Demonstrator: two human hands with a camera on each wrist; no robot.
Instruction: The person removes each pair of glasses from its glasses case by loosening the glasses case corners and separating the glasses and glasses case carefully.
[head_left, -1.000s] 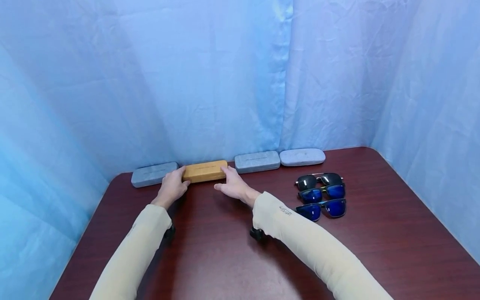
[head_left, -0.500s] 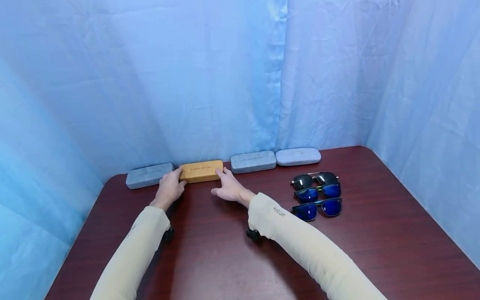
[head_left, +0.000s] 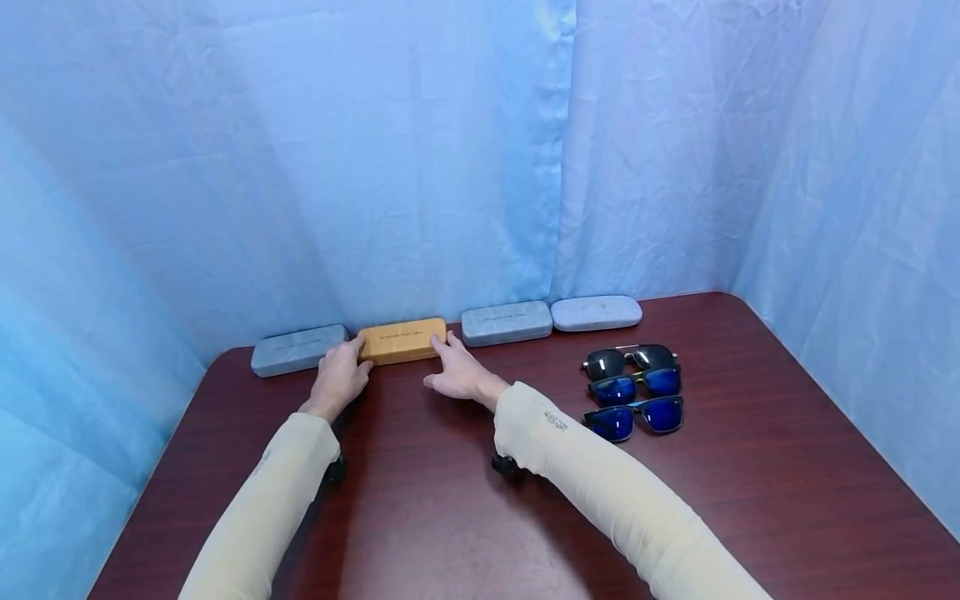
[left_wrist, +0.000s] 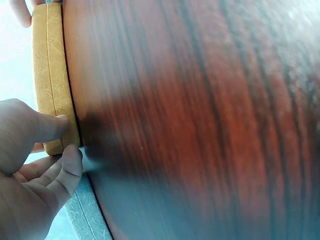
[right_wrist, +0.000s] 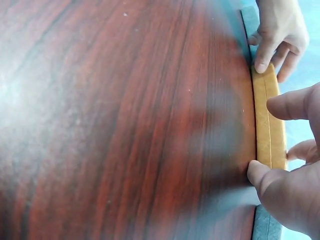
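Observation:
A yellow glasses case (head_left: 401, 341) lies near the table's back edge, second in a row of cases. My left hand (head_left: 347, 363) grips its left end; in the left wrist view the thumb of that hand (left_wrist: 57, 149) presses the case's (left_wrist: 52, 75) front side, with fingers curled at the end. My right hand (head_left: 448, 363) grips the right end. In the right wrist view the right hand (right_wrist: 267, 142) has its thumb at the front edge of the case (right_wrist: 269, 115) and a finger over the top.
Grey cases flank the yellow one: one on the left (head_left: 298, 350), two on the right (head_left: 506, 322) (head_left: 596, 312). Three pairs of sunglasses (head_left: 633, 386) lie in a column at the right. The dark red table (head_left: 450, 517) is ringed by blue curtains.
The view has shifted slightly. Both hands stay at the ends of the yellow case, which keeps its place in the row.

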